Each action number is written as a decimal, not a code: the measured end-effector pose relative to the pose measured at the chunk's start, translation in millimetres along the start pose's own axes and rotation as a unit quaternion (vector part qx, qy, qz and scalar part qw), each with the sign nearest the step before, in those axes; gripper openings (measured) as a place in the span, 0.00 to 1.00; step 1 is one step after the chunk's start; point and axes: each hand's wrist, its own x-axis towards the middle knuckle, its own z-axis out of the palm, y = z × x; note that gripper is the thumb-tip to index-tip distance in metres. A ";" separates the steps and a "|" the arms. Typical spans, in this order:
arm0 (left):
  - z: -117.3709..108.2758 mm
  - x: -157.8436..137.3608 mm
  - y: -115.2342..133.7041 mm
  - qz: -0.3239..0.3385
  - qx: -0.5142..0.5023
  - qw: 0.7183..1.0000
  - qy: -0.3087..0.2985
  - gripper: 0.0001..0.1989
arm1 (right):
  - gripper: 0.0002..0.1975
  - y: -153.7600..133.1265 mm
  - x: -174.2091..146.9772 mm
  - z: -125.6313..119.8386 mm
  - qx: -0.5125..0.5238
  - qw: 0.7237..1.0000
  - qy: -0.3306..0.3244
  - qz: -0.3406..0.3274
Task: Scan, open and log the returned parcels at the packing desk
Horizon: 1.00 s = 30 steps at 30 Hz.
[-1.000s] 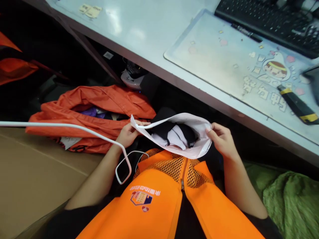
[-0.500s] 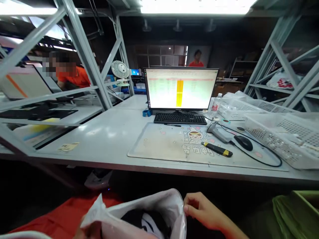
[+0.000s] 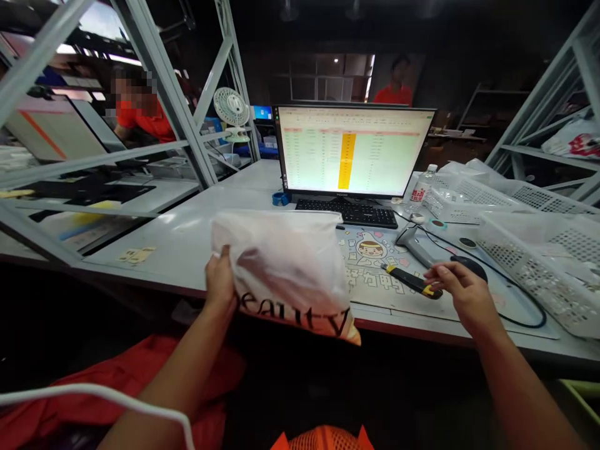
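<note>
My left hand (image 3: 220, 275) grips the left edge of a frosted white plastic bag (image 3: 285, 262) with black "beauty" lettering along its lower part. Something dark shows faintly through the plastic. The bag is held up over the table's front edge and covers the left part of the desk mat (image 3: 375, 297). Loosely curled and holding nothing visible, my right hand (image 3: 464, 294) hovers by the yellow end of a black utility knife (image 3: 407, 280). The handle of a grey barcode scanner (image 3: 417, 247) and a black mouse (image 3: 471, 267) lie just behind its fingers.
A monitor (image 3: 351, 150) and black keyboard (image 3: 370, 214) stand behind the bag. White perforated baskets (image 3: 520, 250) line the right side, near a plastic bottle (image 3: 422, 187). A blue tape roll (image 3: 280, 199) sits left. Two people in orange-red shirts are beyond the desk.
The bag has risen from lap level to above the table edge, its opening no longer facing me. My right hand has left the bag's rim and moved right, over the mat.
</note>
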 end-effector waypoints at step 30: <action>37.1 -82.0 -61.9 -0.060 -0.077 0.981 -0.168 0.35 | 0.23 -21.1 -79.3 180.6 -0.068 0.903 -0.233 -0.355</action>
